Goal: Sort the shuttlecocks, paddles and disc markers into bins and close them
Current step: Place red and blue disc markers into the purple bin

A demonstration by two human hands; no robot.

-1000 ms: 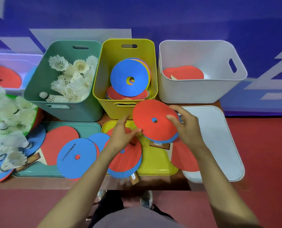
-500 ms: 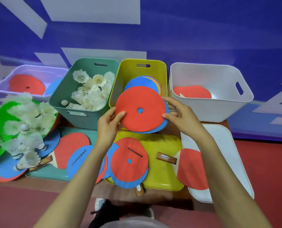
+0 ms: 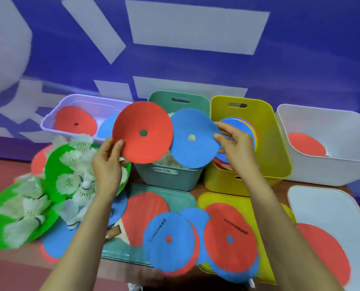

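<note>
My left hand (image 3: 107, 162) pinches a red disc marker (image 3: 142, 132) by its lower left edge, held up in front of the green bin (image 3: 175, 177). My right hand (image 3: 234, 145) pinches a blue disc marker (image 3: 192, 138) by its right edge, beside the yellow bin (image 3: 273, 143) that holds a stack of disc markers (image 3: 244, 127). More red and blue disc markers (image 3: 229, 238) lie on the yellow lid (image 3: 208, 199) and green lid (image 3: 185, 198). Shuttlecocks (image 3: 76, 181) are piled on green discs at the left.
A lilac bin (image 3: 55, 120) at the back left holds a red disc and a blue one. A white bin (image 3: 332, 171) at the right holds a red paddle, with its white lid (image 3: 322, 206) in front. A paddle (image 3: 145, 215) lies on the green lid.
The red and blue discs, held together as one stack before, are now pulled apart, one in each hand. Both hands rose and shifted left as the view swung left and upward.
</note>
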